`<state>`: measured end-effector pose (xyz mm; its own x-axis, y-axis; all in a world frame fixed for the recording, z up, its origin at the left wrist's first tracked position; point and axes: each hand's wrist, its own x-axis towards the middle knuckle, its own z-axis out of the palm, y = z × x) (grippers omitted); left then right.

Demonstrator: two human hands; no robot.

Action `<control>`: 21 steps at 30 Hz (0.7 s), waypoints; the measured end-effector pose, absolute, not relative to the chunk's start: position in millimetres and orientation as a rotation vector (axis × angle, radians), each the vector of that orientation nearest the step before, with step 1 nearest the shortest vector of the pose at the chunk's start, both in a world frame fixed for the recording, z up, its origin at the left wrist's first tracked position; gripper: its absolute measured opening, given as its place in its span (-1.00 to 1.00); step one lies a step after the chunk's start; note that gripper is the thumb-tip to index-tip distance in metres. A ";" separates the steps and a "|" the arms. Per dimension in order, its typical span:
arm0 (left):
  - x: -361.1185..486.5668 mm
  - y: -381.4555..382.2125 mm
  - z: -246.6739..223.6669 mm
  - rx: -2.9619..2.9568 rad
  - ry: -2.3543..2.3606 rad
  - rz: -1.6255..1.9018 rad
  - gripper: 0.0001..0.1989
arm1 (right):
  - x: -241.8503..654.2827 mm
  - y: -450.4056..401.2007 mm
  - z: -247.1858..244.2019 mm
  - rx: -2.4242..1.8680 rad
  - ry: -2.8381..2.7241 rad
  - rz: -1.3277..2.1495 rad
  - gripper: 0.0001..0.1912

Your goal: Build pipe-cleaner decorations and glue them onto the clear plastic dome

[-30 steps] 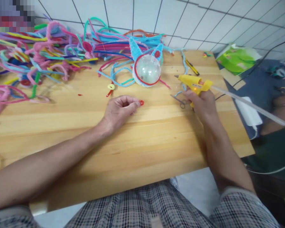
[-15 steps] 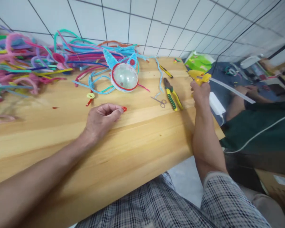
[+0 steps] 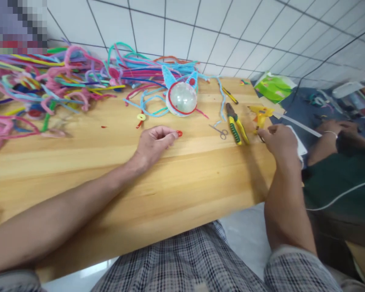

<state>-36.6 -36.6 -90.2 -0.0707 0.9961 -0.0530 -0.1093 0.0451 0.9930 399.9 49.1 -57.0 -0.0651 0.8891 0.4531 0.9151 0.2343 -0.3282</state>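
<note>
My left hand (image 3: 156,144) rests over the wooden table (image 3: 182,178), thumb and forefinger pinching a small red piece (image 3: 179,133); its exact kind is unclear. Toward the table's right end, my right hand (image 3: 278,140) has bent fingers at the lower handle of a yellow hot glue gun (image 3: 261,113); the grip is partly hidden. A long clear glue stick (image 3: 302,125) sticks out of the gun's back. Beyond my left hand is a clear dome (image 3: 184,99) with a red rim and two blue fuzzy ears (image 3: 168,77), one with a red dot.
Pliers (image 3: 237,125), small scissors (image 3: 220,132) and a yellow cutter (image 3: 230,95) lie between my hands. Pipe cleaners (image 3: 76,81) are heaped along the tiled wall at left. A yellow button-like piece (image 3: 141,117) lies nearby. Another person's arm (image 3: 325,142) is at right.
The view has swung left, so things appear farther right. My right hand and the glue gun have come nearer to me, with the hand lower on the handle. My left hand keeps its pinch.
</note>
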 end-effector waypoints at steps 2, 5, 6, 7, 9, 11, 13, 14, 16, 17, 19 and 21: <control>-35.3 -37.2 -89.5 1.047 1.175 1.278 -0.65 | 355.0 18.2 -49.5 -1.705 -1.745 -0.036 -0.79; -32.5 -40.5 -85.7 1.018 1.148 1.287 -0.64 | 268.1 -18.1 -45.4 -1.381 -1.864 0.456 -0.92; -31.6 -41.9 -84.0 1.010 1.145 1.289 -0.64 | 241.2 -24.8 -45.9 -1.306 -1.872 0.568 -0.90; -30.8 -43.2 -82.3 1.004 1.145 1.289 -0.63 | 217.8 -28.8 -47.3 -1.256 -1.865 0.655 -0.88; -29.6 -45.2 -79.2 0.998 1.144 1.296 -0.63 | 184.1 -30.5 -52.7 -1.191 -1.823 0.833 -0.84; -28.9 -46.2 -77.1 0.995 1.137 1.319 -0.64 | 166.2 -27.8 -60.3 -1.146 -1.746 0.980 -0.78; -28.7 -46.5 -76.0 0.998 1.134 1.342 -0.65 | 158.4 -24.5 -67.7 -1.126 -1.665 1.069 -0.72; -28.7 -46.6 -75.9 1.001 1.136 1.348 -0.65 | 156.6 -23.4 -70.6 -1.123 -1.633 1.097 -0.70; -28.7 -46.9 -76.2 1.015 1.145 1.346 -0.66 | 154.6 -22.6 -74.3 -1.117 -1.594 1.140 -0.67; -28.8 -47.3 -76.7 1.024 1.148 1.341 -0.67 | 154.1 -22.8 -75.1 -1.113 -1.587 1.156 -0.66; -28.8 -48.4 -78.1 1.041 1.150 1.330 -0.68 | 153.9 -24.1 -75.6 -1.108 -1.595 1.164 -0.65; -28.7 -49.7 -79.9 1.054 1.149 1.326 -0.67 | 155.1 -26.1 -75.8 -1.117 -1.620 1.144 -0.65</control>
